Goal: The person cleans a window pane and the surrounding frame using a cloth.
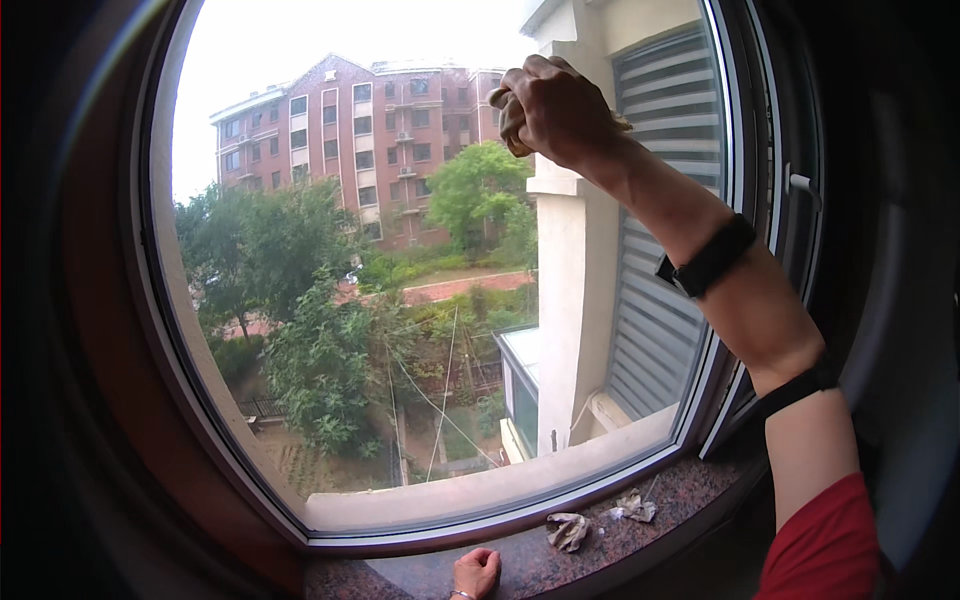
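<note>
My right hand (565,108) is raised high in front of the window glass (420,330), its fingers closed round a bunched tan cloth (512,125). Parts of the cloth stick out at the knuckles and below the palm. Whether it presses on the pane I cannot tell for sure. Down at the lower edge, my left hand (477,572) rests on the speckled stone sill (400,577) with its fingers curled into a fist, and nothing shows in it.
Two crumpled greyish wads (568,532) (632,507) lie on the sill right of my left hand. A white window handle (803,186) sits on the dark frame at the right. Beyond the glass stand a pale pillar (570,300), louvres, trees and a red-brick building.
</note>
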{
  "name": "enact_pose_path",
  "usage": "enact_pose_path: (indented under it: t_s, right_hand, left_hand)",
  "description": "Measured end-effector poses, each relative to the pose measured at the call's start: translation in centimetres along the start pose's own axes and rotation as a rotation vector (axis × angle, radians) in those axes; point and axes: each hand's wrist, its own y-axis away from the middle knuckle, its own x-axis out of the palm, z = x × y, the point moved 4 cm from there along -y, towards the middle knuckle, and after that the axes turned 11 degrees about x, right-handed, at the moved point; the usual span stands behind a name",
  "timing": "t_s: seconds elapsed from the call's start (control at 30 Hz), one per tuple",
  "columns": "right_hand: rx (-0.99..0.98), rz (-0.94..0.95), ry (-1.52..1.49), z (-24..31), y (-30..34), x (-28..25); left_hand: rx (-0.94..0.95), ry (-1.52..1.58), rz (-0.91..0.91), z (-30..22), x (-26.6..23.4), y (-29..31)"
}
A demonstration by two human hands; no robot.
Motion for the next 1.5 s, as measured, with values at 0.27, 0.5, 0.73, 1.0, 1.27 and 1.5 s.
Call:
enact_pose_path:
  t_s: [0.27,0.5,0.73,1.0,1.27,1.5]
  right_hand:
    - [0.017,-0.031,0.063,-1.3,-3.9,-0.7]
    - [-0.085,0.101,0.060,-0.9,2.5,-1.0]
    - [0.037,0.040,0.094,-0.1,-2.1,-0.5]
    - [-0.175,0.144,-0.026,0.8,3.2,-0.5]
    - [-0.012,0.026,-0.040,1.4,2.0,0.1]
    - [0.057,0.163,-0.105,0.2,1.9,-1.1]
  left_hand:
    - [0.066,0.068,-0.039,0.6,0.8,-0.5]
    - [-0.113,0.087,0.118,-1.8,-0.1,-0.4]
    - [-0.092,-0.115,-0.031,-4.0,-1.2,-1.5]
    - [-0.151,-0.119,0.015,-3.5,-1.1,-0.5]
    - [-0.111,-0.187,-0.001,-3.9,-1.2,-0.9]
    - [0.047,-0.069,0.081,-7.8,-2.4,-1.2]
